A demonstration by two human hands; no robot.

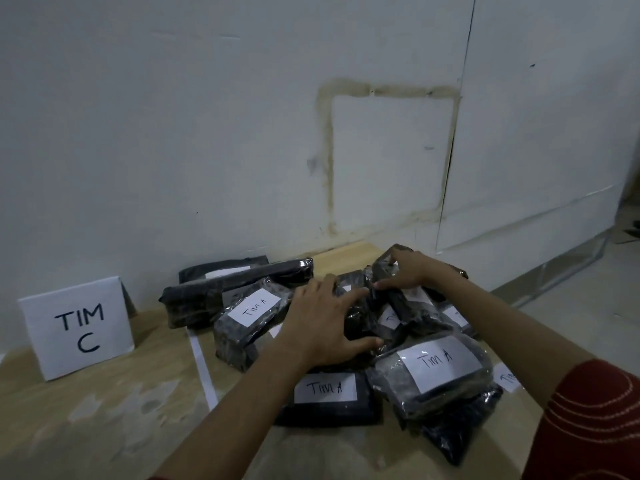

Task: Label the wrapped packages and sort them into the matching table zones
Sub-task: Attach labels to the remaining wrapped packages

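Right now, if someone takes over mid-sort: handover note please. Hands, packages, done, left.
Left hand: laid over the middle package, thumb round its near edge.
Right hand: fingers curled on the rear package; I cannot tell whether the two are one package.
Things: every package lies in one pile right of the white tape line; the TIM C sign stands left of it.
Done: three labels plainly read TIM A.
Left: the long package shows no label; some other labels are hidden. This pile's zone sign is not in view.
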